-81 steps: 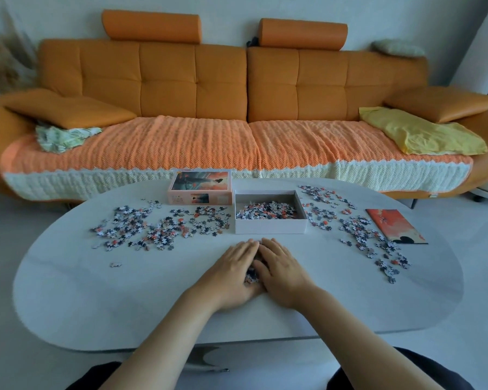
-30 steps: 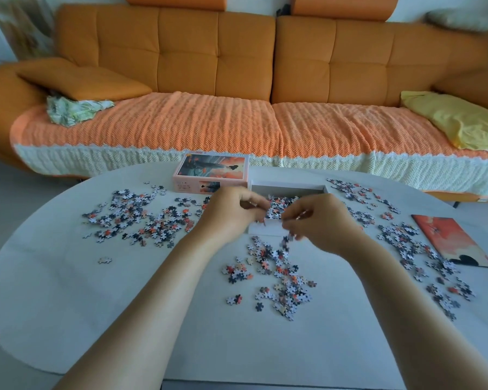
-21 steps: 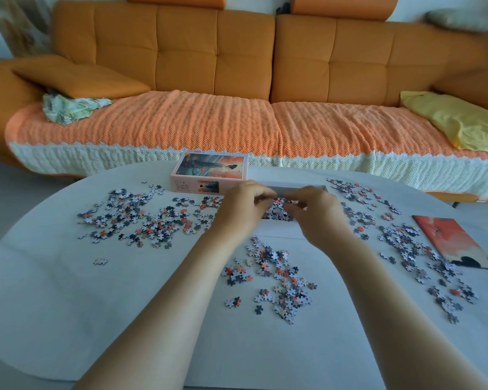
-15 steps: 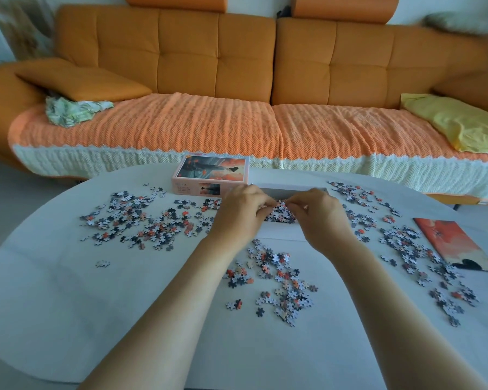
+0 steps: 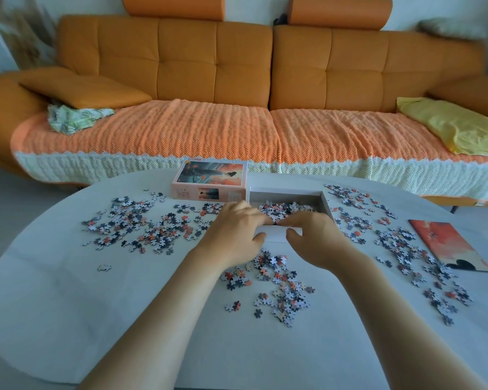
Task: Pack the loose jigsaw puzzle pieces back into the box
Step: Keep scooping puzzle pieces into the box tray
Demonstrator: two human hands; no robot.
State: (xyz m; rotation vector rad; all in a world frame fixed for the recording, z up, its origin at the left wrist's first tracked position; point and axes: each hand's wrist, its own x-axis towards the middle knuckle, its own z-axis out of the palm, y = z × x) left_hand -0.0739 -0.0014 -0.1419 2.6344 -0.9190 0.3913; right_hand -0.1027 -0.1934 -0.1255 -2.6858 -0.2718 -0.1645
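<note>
Reaches left hand (image 5: 234, 229) and right hand (image 5: 313, 237) over the near wall of the shallow white cardboard box (image 5: 326, 204), fingertips inside; cannot tell whether holding anything. Leaves small orange, grey and white loose jigsaw pieces (image 5: 279, 285) scattered on the pale oval table (image 5: 96, 319).

Orange sofa (image 5: 186, 60) w/ knit throw (image 5: 181, 130), yellow cloth (image 5: 448, 125) on rt

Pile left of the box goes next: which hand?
Left, probably. The left hand is at the box, right beside that pile; the right hand would have to cross over it.
</note>
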